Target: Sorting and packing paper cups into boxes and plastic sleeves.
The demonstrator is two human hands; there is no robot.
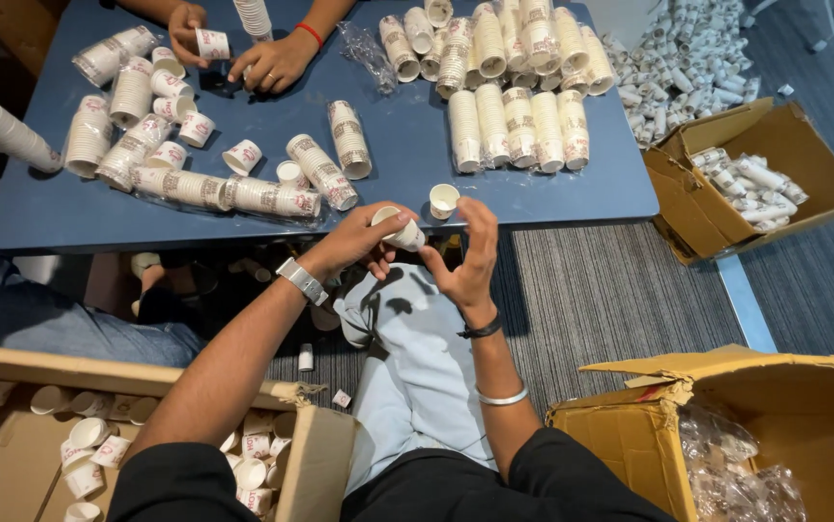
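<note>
Item 1: small paper cup (402, 232), white with a printed band, lying on its side in the air just off the near edge of the blue table (407, 159). Left hand (359, 240): fingers curled around the cup; the cup's base end is hidden under them. Right hand (468, 253): fingers half open, fingertips near the cup's side; contact cannot be made out. Watch on the left wrist, dark band and metal bangle on the right forearm.

Item 2: single upright cup (443, 200) on the table edge, just beyond the hands.

Item 3: sleeved cup stacks (514, 77), lying in rows at the table's far right; loose cups and wrapped stacks (195, 169) at left.

Item 4: another person's hands (243, 48) at the far edge, holding a cup; the body is cut off by the frame.

Item 5: cardboard box at lower left (311, 454), partly cut off, holding loose cups. Box at lower right (630, 425): crumpled clear plastic. Open box at right (784, 145): wrapped cup sleeves. Floor pile (688, 48) of cups beyond, too small to count.
</note>
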